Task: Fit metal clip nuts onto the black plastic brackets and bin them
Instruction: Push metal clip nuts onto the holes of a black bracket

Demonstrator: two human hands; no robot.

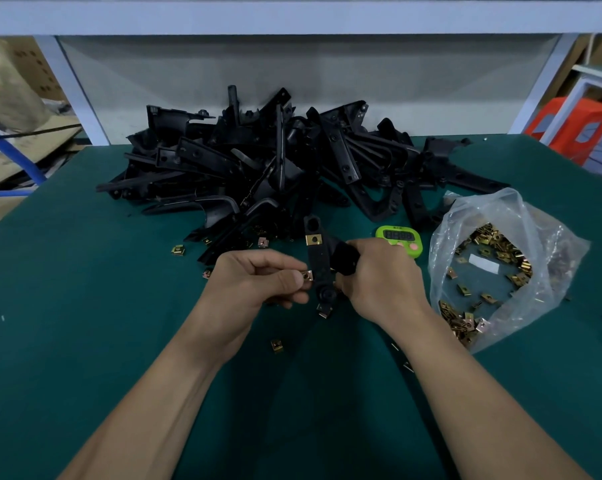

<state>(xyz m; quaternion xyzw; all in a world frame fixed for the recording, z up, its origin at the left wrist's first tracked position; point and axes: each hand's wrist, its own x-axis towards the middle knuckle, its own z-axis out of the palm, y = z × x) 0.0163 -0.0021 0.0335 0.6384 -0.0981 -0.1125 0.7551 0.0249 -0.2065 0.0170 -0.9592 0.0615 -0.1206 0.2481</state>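
At the far left of the green bench (pixel 50 306), a loose clip nut (pixel 177 250) lies in front of the heap of black brackets (pixel 275 161). Your left hand (pixel 254 282) pinches a brass-coloured clip nut (pixel 307 275) between thumb and fingers, touching the left edge of the bracket (pixel 318 263) held upright above the bench. That bracket carries one fitted nut (pixel 314 240) near its top and another (pixel 324 310) at its lower end. Your right hand (pixel 379 275) is curled round the bracket's right side. Behind it sits a green timer (pixel 400 239). Further right, an open plastic bag (pixel 500 209) holds many more nuts.
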